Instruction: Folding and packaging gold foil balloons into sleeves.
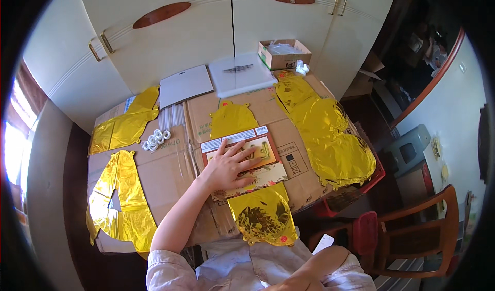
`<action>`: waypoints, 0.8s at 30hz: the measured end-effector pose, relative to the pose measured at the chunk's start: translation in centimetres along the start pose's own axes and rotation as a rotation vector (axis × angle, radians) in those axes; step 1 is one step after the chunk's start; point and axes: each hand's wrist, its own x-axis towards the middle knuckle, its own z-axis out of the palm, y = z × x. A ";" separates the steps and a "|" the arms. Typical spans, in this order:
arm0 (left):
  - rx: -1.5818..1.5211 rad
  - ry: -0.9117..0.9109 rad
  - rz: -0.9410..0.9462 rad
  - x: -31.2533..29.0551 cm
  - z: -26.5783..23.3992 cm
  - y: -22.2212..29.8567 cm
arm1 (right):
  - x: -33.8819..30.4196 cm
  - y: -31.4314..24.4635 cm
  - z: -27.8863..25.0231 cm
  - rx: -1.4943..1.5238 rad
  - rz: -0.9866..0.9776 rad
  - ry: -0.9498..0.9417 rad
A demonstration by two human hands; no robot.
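Observation:
My left hand lies flat with its fingers spread on a printed card, which has pictures of gold balloons and leaves on it. Beneath the card lies a flat gold foil balloon. Its upper end shows beyond the card, and a gold foil part hangs out below it over the table's near edge, toward my lap. My right forearm bends across my body to the lower edge, where the hand is cut off.
Cardboard covers the table. Gold foil balloons lie at the left, far left and in a pile at the right. White ribbon rolls, a grey board, a clear sheet and a carton are behind.

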 end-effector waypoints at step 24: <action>-0.007 0.008 -0.006 -0.1 0.1 -0.2 | -12.9 -8.3 -5.5 -1.955 0.978 0.183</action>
